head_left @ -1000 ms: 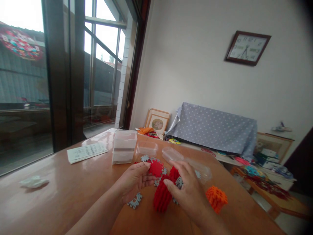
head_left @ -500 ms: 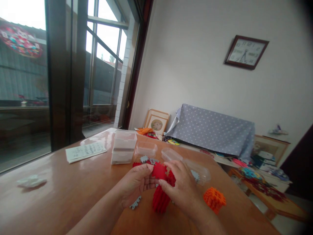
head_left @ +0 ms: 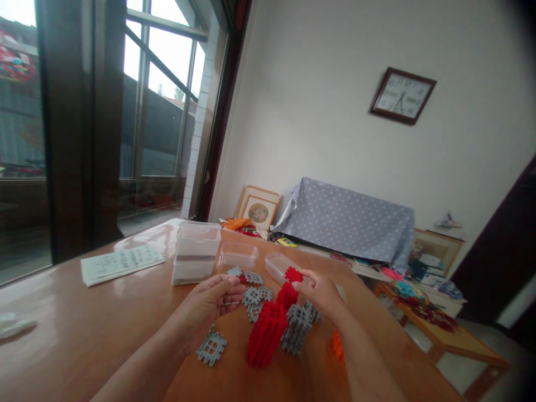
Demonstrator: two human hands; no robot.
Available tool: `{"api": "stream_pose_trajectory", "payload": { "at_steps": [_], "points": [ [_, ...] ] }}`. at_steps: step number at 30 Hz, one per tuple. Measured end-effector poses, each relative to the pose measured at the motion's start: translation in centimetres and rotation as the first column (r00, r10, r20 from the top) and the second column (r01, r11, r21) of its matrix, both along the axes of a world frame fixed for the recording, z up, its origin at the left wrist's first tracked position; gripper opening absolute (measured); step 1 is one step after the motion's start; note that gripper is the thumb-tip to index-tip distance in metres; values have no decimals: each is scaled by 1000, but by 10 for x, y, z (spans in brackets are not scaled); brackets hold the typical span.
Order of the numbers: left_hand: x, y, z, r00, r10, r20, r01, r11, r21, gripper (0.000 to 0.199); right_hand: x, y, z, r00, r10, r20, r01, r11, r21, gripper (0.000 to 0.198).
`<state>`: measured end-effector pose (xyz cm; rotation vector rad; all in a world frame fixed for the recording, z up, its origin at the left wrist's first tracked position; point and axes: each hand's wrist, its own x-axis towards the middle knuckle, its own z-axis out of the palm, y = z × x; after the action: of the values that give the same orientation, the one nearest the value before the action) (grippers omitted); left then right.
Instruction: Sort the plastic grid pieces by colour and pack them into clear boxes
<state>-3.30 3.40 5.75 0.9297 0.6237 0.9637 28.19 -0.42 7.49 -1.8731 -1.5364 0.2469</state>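
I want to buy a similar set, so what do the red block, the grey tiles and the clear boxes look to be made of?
The red block and grey tiles look like moulded matt plastic: even colour, notched edges. The clear boxes seem thin glossy plastic, see-through with bright glints. The table looks like varnished wood, reflecting the window.

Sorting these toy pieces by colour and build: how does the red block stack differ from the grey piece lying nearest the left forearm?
The red block stack is many pieces joined into a tall chunk; the grey piece is one flat tile. The stack is red, the tile blue-grey. The stack stands between the left hand and right hand; the tile lies alone by the left forearm. Both have notched edges and rest on the wooden table.
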Motion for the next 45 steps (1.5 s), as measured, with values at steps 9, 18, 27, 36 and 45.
{"api": "stream_pose_trajectory", "payload": {
  "at_steps": [9,18,27,36,45],
  "points": [
    [-3,8,-2,993,66,-101,-68,997,-20,33,20,16,-22,1000,-8,-30,4,990,-138,35],
    [-3,10,-5,988,80,-133,-82,997,-6,36,14,19,-28,999,-3,-48,-6,980,-198,31],
    [-3,11,-6,983,86,-160,-85,996,12,34,19,19,-29,1000,1,7,1,982,-190,41],
    [-14,32,-21,938,248,-244,-210,962,174,33,12,8,-19,997,-36,65,39,998,-50,58],
    [-20,60,-58,430,605,-670,165,677,717,21,-27,-46,-31,990,-22,-142,39,992,120,50]
  ]
}}
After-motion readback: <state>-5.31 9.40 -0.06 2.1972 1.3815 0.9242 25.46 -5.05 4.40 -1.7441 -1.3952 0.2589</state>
